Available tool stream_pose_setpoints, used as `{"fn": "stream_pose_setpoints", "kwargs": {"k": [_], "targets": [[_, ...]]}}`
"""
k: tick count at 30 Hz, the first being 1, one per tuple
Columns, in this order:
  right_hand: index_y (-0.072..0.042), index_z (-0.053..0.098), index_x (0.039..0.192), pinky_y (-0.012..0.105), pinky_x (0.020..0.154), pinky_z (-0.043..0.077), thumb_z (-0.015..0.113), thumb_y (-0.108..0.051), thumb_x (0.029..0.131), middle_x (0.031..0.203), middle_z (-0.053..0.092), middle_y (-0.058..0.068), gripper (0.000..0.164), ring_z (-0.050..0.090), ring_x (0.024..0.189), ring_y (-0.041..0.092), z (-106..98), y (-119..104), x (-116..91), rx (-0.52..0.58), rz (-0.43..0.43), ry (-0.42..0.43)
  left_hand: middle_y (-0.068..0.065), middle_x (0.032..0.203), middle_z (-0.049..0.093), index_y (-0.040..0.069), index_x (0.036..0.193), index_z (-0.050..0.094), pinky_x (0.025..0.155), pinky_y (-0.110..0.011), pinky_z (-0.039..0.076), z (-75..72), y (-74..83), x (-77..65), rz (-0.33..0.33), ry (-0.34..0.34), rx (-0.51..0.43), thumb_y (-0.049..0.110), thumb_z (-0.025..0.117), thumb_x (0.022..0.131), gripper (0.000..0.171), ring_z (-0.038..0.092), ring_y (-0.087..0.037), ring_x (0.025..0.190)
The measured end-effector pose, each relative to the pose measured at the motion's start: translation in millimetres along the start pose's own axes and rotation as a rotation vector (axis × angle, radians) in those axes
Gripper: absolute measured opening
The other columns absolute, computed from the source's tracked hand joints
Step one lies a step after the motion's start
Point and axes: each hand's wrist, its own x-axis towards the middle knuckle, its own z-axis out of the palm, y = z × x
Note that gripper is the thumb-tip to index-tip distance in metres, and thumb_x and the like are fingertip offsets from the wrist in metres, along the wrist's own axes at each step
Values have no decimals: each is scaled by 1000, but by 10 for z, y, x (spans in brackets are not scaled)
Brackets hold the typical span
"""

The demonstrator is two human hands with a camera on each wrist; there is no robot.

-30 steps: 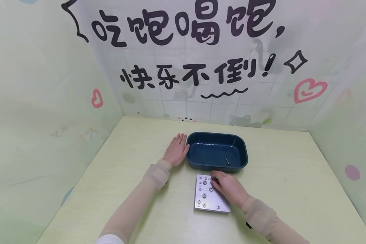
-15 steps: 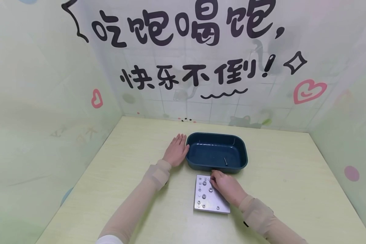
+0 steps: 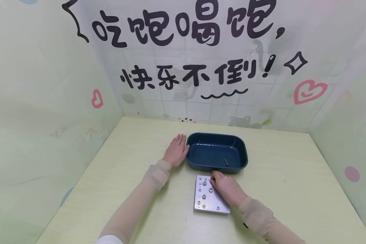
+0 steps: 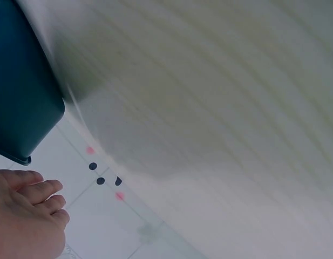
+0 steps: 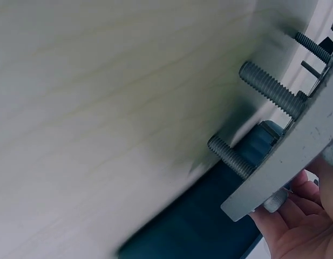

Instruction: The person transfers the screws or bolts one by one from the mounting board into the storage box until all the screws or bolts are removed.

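A metal plate point(image 3: 215, 200) with several socket-head bolts lies near the person in the head view. The right hand point(image 3: 228, 188) has its curled fingers at the plate's far right corner. Seen from the right wrist, the thumb and fingers point(image 5: 282, 229) pinch a bolt head point(image 5: 276, 200) there, while threaded shanks point(image 5: 269, 89) project from the plate's underside. The fingers partly hide that corner from above. The left hand point(image 3: 176, 151) rests flat, fingers extended, against the left side of a dark blue tray point(image 3: 207, 154). It holds nothing.
Inside the tray lies one loose bolt point(image 3: 226, 162). The tray stands just beyond the plate on a pale wooden tabletop point(image 3: 286, 183). Printed walls point(image 3: 198, 105) with black lettering enclose the table at the back and both sides.
The right hand's fingers have shifted slightly and drawn closer together at the plate's corner. The left hand, tray and plate stay where they were.
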Motion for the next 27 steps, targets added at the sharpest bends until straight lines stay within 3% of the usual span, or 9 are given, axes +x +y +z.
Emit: {"fn": "stream_pose_setpoints", "kwargs": {"k": [10, 27], "targets": [[-1, 61, 99, 33, 79, 60, 66, -9, 94, 109, 69, 17, 11, 71, 93, 24, -18, -14, -6, 32, 19, 20, -19, 161, 27, -4, 153, 27, 126, -41, 14, 11, -4, 6, -2, -2, -7, 34, 31, 108, 59, 18, -31, 152], [-4, 61, 103, 32, 76, 61, 72, -7, 89, 111, 71, 13, 18, 73, 90, 21, -238, -64, -3, 85, -46, 166, -19, 160, 28, -4, 153, 27, 126, -41, 15, 30, -20, 15, 7, 4, 0, 35, 29, 108, 60, 19, -31, 152]]}}
